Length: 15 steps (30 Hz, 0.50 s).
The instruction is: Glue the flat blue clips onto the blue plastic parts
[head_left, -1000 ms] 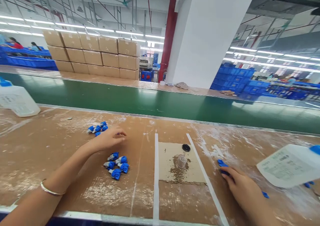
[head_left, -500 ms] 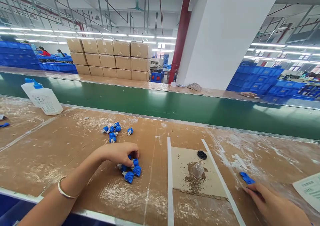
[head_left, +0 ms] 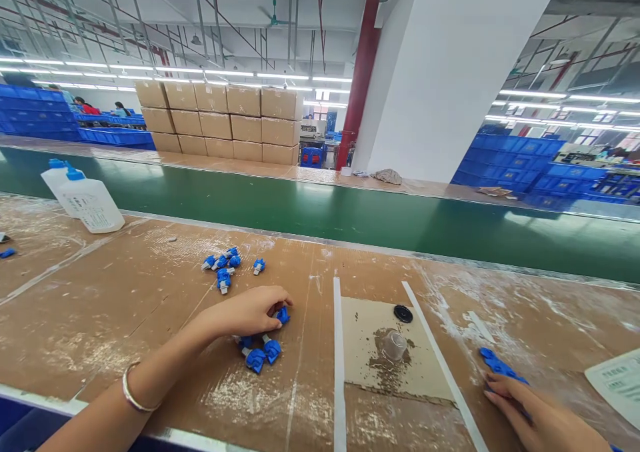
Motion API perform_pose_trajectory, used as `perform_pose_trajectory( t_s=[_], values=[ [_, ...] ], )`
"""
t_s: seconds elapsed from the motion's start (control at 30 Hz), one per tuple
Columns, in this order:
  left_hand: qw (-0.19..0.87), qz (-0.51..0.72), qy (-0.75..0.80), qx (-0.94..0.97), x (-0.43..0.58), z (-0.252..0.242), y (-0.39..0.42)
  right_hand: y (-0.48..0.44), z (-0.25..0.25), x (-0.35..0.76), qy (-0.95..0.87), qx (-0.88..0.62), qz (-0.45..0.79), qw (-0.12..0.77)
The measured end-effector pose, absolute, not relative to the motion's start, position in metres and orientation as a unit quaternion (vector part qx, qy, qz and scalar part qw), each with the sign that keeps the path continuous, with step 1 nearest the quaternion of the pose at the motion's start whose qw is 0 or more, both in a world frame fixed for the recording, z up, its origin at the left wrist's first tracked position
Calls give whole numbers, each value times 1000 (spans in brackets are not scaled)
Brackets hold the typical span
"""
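My left hand (head_left: pixel 255 312) pinches a small blue plastic part (head_left: pixel 283 315) between thumb and fingers, just above the table. Below it lie several similar blue parts with grey ends (head_left: pixel 256 360), partly covered by the hand. Another loose group of blue parts (head_left: pixel 223 279) sits farther back. On the right, my right hand (head_left: pixel 535 405) is low over the table, its fingers drawn together. Blue pieces (head_left: pixel 500 364) lie at its fingertips and partly under it; whatever the fingers hold is hidden.
Between two white tape strips lies a wet cardboard sheet (head_left: pixel 360 359) with a small clear cup (head_left: pixel 395 345) and a black round lid (head_left: pixel 403 313). White bottles (head_left: pixel 93 202) stand at back left; another white bottle (head_left: pixel 617 382) is at right. A green conveyor belt (head_left: pixel 280 202) runs behind.
My left hand has shifted slightly right, lifting one blue part away from the cluster. My right hand has moved slightly, exposing more of the blue pieces beside it.
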<state>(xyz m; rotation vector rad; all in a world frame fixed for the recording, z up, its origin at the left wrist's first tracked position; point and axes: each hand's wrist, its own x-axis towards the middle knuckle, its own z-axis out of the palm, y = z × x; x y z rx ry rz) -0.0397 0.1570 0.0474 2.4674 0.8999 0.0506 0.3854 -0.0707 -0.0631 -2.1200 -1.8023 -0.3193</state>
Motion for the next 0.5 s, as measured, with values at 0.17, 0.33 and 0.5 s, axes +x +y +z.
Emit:
perform_pose_trajectory(
  t_s=[0.17, 0.33, 0.5],
  values=[
    [247, 46, 328, 911, -36, 43, 155, -65, -54, 381, -643, -735, -114, 182],
    [249, 72, 346, 902, -32, 41, 153, -48, -27, 335, -676, -675, -157, 250],
    [286, 154, 352, 878, -25, 38, 152, -15, -2, 280, -740, -598, -134, 279]
  ],
)
